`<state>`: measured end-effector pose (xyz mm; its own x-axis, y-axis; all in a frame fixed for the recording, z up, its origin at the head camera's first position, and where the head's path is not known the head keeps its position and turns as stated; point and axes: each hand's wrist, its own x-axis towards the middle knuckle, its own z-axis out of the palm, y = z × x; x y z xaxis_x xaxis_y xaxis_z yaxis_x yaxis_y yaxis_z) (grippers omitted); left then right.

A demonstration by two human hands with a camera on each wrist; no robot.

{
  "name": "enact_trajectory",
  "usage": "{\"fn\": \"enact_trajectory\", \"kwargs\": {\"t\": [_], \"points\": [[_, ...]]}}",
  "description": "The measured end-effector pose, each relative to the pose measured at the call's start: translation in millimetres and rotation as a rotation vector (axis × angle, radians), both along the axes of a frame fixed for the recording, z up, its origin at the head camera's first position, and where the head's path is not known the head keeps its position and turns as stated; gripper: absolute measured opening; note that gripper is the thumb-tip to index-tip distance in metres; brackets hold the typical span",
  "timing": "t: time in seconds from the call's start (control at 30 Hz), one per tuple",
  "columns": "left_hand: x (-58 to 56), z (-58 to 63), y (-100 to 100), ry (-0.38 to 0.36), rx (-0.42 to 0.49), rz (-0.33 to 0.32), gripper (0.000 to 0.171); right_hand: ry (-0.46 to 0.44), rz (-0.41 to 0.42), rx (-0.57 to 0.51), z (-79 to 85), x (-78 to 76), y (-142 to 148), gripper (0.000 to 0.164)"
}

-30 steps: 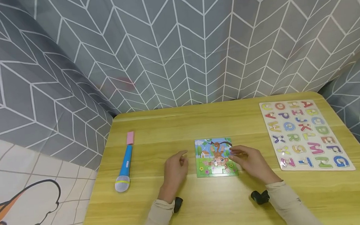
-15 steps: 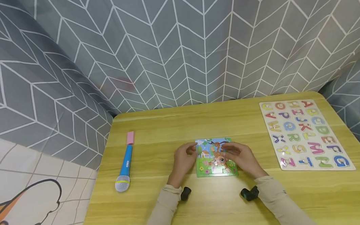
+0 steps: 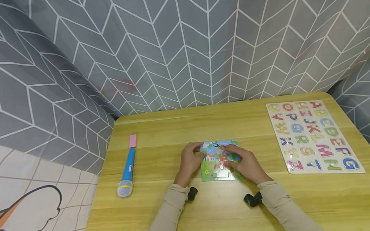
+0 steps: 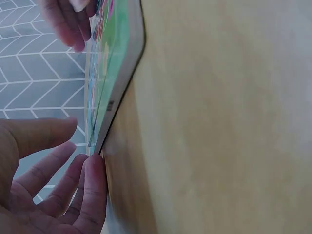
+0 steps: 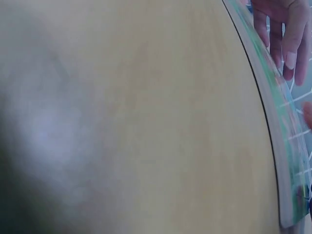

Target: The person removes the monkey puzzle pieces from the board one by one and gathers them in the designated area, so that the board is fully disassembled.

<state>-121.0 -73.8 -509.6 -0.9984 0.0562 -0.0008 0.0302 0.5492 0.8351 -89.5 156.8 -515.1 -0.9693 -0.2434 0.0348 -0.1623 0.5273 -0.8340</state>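
Observation:
A square jigsaw puzzle (image 3: 210, 171) with a cartoon monkey and a little house lies on the table, its pieces set in a green-bordered board. At its left edge is my left hand (image 3: 190, 161); in the left wrist view several fingertips (image 4: 95, 168) touch the board's corner while the thumb (image 4: 53, 132) stays apart. My right hand (image 3: 248, 164) reaches over the puzzle's right half, fingers loosely bent, thumb and fingertips spread over the monkey picture. It covers part of that side. The right wrist view shows mostly tabletop, with the puzzle's edge (image 5: 273, 112) along the right.
On the right lies an alphabet peg board (image 3: 315, 140) with colourful letters. To the left are a blue toy microphone (image 3: 129, 167) and a pink block (image 3: 133, 141) at its end. A grey patterned curtain (image 3: 201, 59) hangs behind the wooden table (image 3: 161, 134).
Both hands have moved inward to the puzzle: the left from beside it to its left edge, the right from its right edge to over the picture. The puzzle stays in place.

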Motion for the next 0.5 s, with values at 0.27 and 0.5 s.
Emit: {"fn": "enact_trajectory", "kwargs": {"t": [0.27, 0.5], "points": [[-3.9, -0.3, -0.5, -0.04, -0.054, -0.027, 0.038, -0.002, -0.004, 0.098, 1.2, 1.5, -3.7, 0.066], [-6.9, 0.6, 0.3, -0.04, -0.092, -0.05, 0.038, -0.021, 0.012, 0.142, 2.4, 1.5, -8.1, 0.066]]}}
